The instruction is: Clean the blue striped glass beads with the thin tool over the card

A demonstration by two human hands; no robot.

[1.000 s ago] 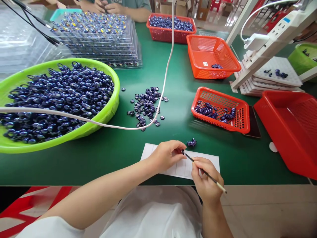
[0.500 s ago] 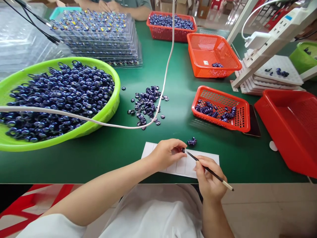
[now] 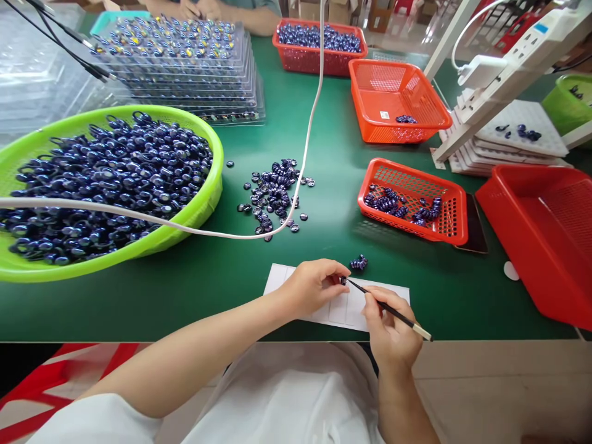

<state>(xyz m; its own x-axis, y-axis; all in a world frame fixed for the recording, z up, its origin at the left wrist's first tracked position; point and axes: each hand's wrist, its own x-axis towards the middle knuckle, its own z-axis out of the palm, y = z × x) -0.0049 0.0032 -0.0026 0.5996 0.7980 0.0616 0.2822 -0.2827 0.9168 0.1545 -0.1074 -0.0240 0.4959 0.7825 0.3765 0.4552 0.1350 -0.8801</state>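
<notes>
My left hand (image 3: pixel 319 282) pinches a small dark blue, shiny bead-like piece (image 3: pixel 343 280) between thumb and fingertips. My right hand (image 3: pixel 393 325) grips a thin pointed black tool (image 3: pixel 398 314) with a cream rear end, held like a pen. Its fine tip meets the piece, or comes very close to it. Under both hands lies a white sheet (image 3: pixel 277 275) with ruled lines. Just beyond the fingers sits a short cluster of the same dark pieces (image 3: pixel 359 263). Farther off, a loose heap of dark pieces (image 3: pixel 277 191) is spread on the green table (image 3: pixel 324 246).
A green basket (image 3: pixel 215 185) heaped with dark looped pieces stands left. Red baskets (image 3: pixel 457 213) line the right side. A white cable (image 3: pixel 222 235) hangs across the front. Stacked clear trays (image 3: pixel 259 111) rise at back left, near another person's arms (image 3: pixel 254 18). A power strip (image 3: pixel 527 52) is at right.
The tool's rear end has dropped slightly and shifted left as my right hand turned a little. My left hand keeps the piece in nearly the same spot.
</notes>
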